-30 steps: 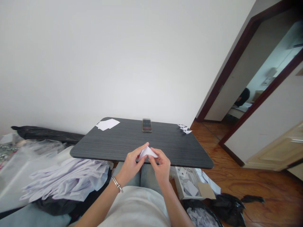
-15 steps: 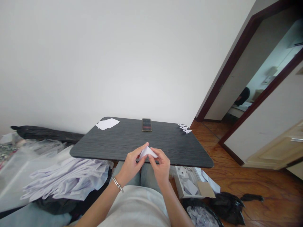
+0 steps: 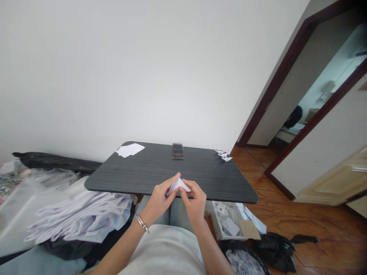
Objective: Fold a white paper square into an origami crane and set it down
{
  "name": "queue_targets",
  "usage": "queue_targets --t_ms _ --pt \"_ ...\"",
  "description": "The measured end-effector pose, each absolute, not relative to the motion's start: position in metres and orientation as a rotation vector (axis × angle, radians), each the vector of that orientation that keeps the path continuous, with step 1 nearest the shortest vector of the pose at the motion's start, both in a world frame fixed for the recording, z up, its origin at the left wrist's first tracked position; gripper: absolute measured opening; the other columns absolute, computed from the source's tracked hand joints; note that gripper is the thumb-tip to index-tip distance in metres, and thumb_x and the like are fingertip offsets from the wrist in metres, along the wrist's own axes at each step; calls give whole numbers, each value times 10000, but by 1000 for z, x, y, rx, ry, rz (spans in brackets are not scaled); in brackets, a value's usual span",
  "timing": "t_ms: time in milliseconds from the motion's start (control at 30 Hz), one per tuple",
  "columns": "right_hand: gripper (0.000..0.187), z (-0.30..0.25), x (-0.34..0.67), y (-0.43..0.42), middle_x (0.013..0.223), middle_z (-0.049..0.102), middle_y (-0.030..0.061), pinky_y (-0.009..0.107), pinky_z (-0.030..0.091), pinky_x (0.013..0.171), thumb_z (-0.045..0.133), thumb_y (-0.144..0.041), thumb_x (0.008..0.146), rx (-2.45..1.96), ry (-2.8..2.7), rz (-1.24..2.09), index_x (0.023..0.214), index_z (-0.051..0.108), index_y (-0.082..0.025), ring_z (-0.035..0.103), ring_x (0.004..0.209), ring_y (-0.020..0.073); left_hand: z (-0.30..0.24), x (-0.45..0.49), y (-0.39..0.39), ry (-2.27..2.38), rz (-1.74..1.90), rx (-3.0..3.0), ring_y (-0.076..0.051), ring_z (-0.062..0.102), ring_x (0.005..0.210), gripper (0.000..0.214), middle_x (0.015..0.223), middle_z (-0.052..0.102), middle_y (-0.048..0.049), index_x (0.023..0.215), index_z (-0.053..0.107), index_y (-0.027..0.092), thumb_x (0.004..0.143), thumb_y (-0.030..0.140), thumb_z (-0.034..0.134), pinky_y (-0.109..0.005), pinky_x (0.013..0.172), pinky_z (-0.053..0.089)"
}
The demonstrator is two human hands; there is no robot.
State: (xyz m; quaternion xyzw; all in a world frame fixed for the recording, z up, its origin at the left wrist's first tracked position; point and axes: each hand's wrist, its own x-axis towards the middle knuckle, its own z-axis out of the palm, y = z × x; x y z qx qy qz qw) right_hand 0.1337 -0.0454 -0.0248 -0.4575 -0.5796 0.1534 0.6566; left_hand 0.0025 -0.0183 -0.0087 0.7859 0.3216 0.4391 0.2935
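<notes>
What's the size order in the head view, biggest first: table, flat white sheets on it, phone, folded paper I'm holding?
1. Table
2. White sheets
3. Phone and folded paper: unsure; the paper is nearer the camera and partly covered.

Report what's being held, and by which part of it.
Folded white paper: the left grip pinches its left side, the right grip its right side.

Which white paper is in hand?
The peaked paper piece over the near edge of the table, held between left hand and right hand; the flat sheets and small folded pieces lie at its far left and far right corners, respectively.
</notes>
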Motion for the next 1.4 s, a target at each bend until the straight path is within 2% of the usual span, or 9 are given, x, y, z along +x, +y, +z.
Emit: queue_targets --t_ms 167,400,567,700,867,1200,1400 --pt "198 -28 136 -45 872 634 73 272 531 653 562 -170 756 -1032 -1358 271 944 624 -182 603 800 177 -9 2 -19 845 1170 2044 -209 540 1061 455 1243 512 -83 1270 404 196 819 228 463 -295 783 512" --pt "216 -27 142 -43 932 642 73 268 545 635 569 -173 760 -932 -1364 464 965 634 -195 607 846 188 -6 2 -16 843 1207 1923 -203 586 979 455 1225 527 -97 1270 405 185 823 245 464 -292 746 529" --pt "223 -31 145 -41 906 647 55 277 547 621 550 -159 766 -912 -1359 465 964 642 -209 610 794 176 -6 0 -15 800 1217 1896 -194 584 971 325 1221 531 -74 1134 549 196 826 246 457 -284 736 536" --pt "216 -33 145 -41 888 653 48 270 549 601 532 -154 776 -918 -1336 474 947 648 -214 610 760 164 -8 1 -13 827 1246 1879 -196 601 931 279 1184 562 -75 1058 597 192 813 257 481 -297 732 536" --pt "223 -34 143 -41 896 660 52 273 549 610 521 -138 771 -932 -1333 457 934 652 -214 614 796 177 -10 2 -13 906 1262 1886 -196 596 946 276 1159 581 -76 1052 598 191 816 269 480 -293 763 516" --pt "196 -26 137 -46 933 649 65 274 538 616 532 -140 774 -900 -1353 425 904 652 -223 603 876 197 -8 4 -15 905 1316 1882 -151 624 789 234 1076 619 -74 968 602 163 839 261 434 -251 703 508" --pt "250 -18 134 -50 953 635 81 271 543 625 605 -186 722 -868 -1358 484 971 633 -198 612 857 202 -3 5 -18 921 1369 1919 -149 622 770 211 1071 621 -88 936 597 154 838 251 438 -250 712 488"
